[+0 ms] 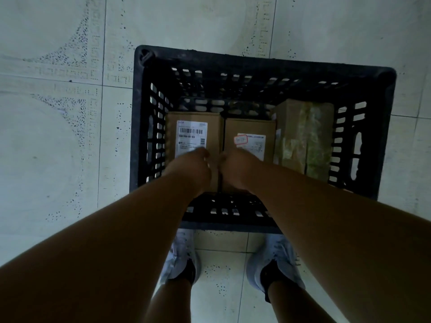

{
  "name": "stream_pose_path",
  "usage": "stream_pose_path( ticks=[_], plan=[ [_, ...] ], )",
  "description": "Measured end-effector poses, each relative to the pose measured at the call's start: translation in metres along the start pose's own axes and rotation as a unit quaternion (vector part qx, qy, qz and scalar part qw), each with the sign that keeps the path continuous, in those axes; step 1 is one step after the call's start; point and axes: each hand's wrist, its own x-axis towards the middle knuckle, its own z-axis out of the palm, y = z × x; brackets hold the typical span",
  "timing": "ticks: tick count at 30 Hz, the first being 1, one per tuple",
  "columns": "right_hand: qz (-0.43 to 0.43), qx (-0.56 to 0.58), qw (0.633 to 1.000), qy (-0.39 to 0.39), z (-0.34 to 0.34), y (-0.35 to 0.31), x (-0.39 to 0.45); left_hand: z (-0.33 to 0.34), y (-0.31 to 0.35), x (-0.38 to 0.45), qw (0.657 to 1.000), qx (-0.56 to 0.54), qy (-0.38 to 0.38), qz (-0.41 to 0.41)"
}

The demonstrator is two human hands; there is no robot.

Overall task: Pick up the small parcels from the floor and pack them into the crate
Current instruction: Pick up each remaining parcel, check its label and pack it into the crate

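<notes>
A black slatted plastic crate (256, 60) stands on the tiled floor right in front of me. Three brown cardboard parcels lie side by side in it. My left hand (192, 163) reaches down and grips the near end of the left parcel (198, 123), which bears a white barcode label. My right hand (238, 165) grips the near end of the middle parcel (250, 127), whose label has a red-outlined mark. The two hands are almost touching. The right parcel (303, 136), wrapped in yellowish tape, sits higher against the crate's right wall, and neither hand touches it.
Pale tiled floor (58, 148) with dark speckled patterns surrounds the crate. My two feet in light sneakers (182, 259) stand just behind the crate's near wall. No loose parcels show on the floor in view.
</notes>
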Motion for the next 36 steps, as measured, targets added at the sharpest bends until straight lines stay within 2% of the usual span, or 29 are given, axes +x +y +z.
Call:
stream_pose_path(
  ticks=[2, 4, 6, 11, 15, 20, 25, 30, 36],
  plan=[
    [-0.074, 0.012, 0.993, 0.091, -0.007, -0.002, -0.013, -0.011, 0.005, -0.013, 0.996, -0.038, 0.081, 0.020],
    [-0.130, 0.041, 0.970, 0.201, -0.019, -0.011, -0.037, -0.028, 0.014, -0.036, 0.986, -0.065, 0.142, 0.052],
    [-0.170, 0.061, 0.946, 0.270, -0.033, -0.025, -0.075, -0.048, 0.027, -0.070, 0.975, -0.076, 0.188, 0.088],
    [-0.203, 0.102, 0.914, 0.338, -0.085, -0.067, -0.201, -0.113, 0.073, -0.182, 0.948, -0.116, 0.244, 0.167],
    [-0.203, 0.146, 0.890, 0.380, -0.135, -0.093, -0.328, -0.164, 0.116, -0.290, 0.914, -0.188, 0.275, 0.231],
    [-0.215, 0.167, 0.844, 0.462, -0.189, -0.112, -0.503, -0.224, 0.174, -0.439, 0.876, -0.255, 0.274, 0.303],
    [-0.214, 0.177, 0.780, 0.561, -0.214, -0.109, -0.648, -0.252, 0.219, -0.558, 0.847, -0.263, 0.222, 0.405],
    [-0.212, 0.219, 0.728, 0.614, -0.211, -0.078, -0.731, -0.254, 0.261, -0.633, 0.828, -0.221, 0.186, 0.481],
    [-0.197, 0.297, 0.697, 0.623, -0.220, -0.008, -0.783, -0.227, 0.323, -0.680, 0.821, -0.146, 0.175, 0.524]
  ],
)
